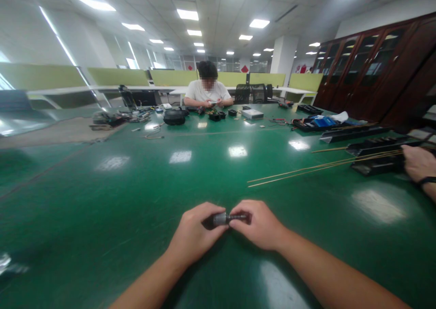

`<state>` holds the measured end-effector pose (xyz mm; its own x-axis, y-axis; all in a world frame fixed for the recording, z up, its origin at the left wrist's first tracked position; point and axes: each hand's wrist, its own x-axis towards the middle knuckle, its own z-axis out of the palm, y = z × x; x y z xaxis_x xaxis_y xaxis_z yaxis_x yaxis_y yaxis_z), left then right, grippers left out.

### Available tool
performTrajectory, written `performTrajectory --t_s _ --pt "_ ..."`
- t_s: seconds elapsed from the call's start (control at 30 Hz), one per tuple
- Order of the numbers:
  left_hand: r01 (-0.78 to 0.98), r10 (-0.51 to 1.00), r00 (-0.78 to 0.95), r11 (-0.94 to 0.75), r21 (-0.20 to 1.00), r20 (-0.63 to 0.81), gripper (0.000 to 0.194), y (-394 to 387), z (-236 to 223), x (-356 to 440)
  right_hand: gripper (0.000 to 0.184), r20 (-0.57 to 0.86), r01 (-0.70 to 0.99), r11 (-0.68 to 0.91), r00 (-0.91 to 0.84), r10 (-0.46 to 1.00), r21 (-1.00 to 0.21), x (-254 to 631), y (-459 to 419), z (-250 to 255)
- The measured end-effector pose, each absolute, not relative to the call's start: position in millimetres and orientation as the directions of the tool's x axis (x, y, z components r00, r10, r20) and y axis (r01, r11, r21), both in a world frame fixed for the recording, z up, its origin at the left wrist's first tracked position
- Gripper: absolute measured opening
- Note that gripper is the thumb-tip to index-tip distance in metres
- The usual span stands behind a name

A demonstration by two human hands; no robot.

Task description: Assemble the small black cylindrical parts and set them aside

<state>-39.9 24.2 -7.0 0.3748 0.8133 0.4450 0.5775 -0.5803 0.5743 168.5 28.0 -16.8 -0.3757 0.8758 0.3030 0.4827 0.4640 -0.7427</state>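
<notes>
Both my hands meet low in the middle of the green table (136,195), gripping one small dark cylindrical part (227,218) between them. My left hand (195,234) is curled round its left, greyer end. My right hand (259,225) pinches its right, black end with fingers and thumb. The part lies about level, just above the table top. Most of it is hidden by my fingers.
Thin brass-coloured rods (323,167) lie across the table to the right, by long black trays (378,154). Another person's hand (418,163) with a dark wristband rests at the right edge. A seated person (207,93) works at the far side among tools and boxes.
</notes>
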Motion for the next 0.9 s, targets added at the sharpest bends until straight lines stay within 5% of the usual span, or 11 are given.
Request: performTrajectory --t_s 0.9 --pt "0.57 0.818 0.366 -0.573 0.588 0.443 0.019 25.5 -11.8 -43.4 0.008 0.31 0.484 0.454 -0.349 0.884 -0.749 169.2 28.4 -16.8"
